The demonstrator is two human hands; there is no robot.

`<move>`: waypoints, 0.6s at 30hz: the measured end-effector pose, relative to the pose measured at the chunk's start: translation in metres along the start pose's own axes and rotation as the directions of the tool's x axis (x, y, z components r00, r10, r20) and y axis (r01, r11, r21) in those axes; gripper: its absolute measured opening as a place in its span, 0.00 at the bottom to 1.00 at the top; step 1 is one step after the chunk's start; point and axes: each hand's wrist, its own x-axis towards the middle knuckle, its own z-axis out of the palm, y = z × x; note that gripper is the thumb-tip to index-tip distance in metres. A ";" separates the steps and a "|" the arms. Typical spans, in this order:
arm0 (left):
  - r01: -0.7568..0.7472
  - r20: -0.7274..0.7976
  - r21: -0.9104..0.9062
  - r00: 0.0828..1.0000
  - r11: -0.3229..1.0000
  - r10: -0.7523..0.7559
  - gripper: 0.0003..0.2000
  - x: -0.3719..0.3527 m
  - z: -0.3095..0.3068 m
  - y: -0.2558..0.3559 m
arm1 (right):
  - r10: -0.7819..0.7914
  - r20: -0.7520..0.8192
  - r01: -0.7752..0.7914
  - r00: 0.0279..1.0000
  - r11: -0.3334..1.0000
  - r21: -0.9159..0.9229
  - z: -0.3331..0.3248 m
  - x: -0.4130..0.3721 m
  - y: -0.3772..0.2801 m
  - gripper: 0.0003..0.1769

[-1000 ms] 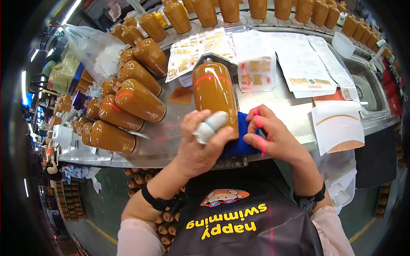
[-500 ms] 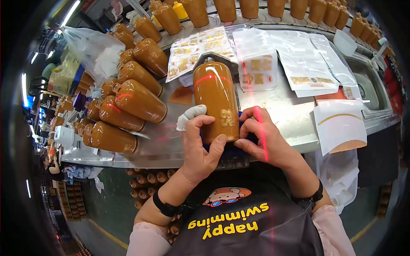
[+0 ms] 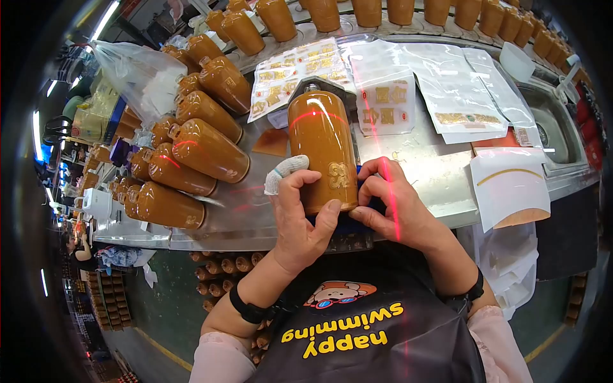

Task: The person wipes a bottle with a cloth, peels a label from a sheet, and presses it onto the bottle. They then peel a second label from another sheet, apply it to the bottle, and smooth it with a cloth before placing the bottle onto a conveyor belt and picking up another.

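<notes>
A glossy brown bottle [image 3: 319, 137] lies in front of me, neck pointing away, its neck end against a dark angled holder [image 3: 341, 89]. Near its base a pale gold decorative mark [image 3: 338, 175] shows on the surface. My left hand [image 3: 300, 207] grips the lower left side, thumb at the base edge; a white covering [image 3: 285, 172] wraps one of its fingers. On the lower right, my right hand [image 3: 389, 201] has its fingers curled against the bottle, thumb at the base corner. A red laser line crosses the bottle and my right hand.
Several brown bottles [image 3: 211, 150] lie to the left. Printed gold sticker sheets [image 3: 290, 73] and a clear-backed sheet [image 3: 385, 105] lie behind; white sheets [image 3: 466, 96] are on the right, beside a metal sink [image 3: 559, 137]. A row of bottles [image 3: 368, 11] stands on a conveyor at the back.
The bottles on the back conveyor have shifted to the left. Both hands and the bottle between them stay nearly in place.
</notes>
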 end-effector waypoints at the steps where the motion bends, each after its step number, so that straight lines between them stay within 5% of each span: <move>1: -0.001 -0.002 0.003 1.000 1.000 0.001 0.22 0.000 0.000 0.000 | 0.001 0.002 -0.001 1.000 1.000 -0.001 0.000 0.000 0.000 0.14; 18: 0.050 -0.007 -0.010 0.999 0.999 -0.050 0.23 -0.004 0.006 0.000 | -0.008 -0.007 0.008 1.000 1.000 -0.007 0.001 0.000 -0.001 0.13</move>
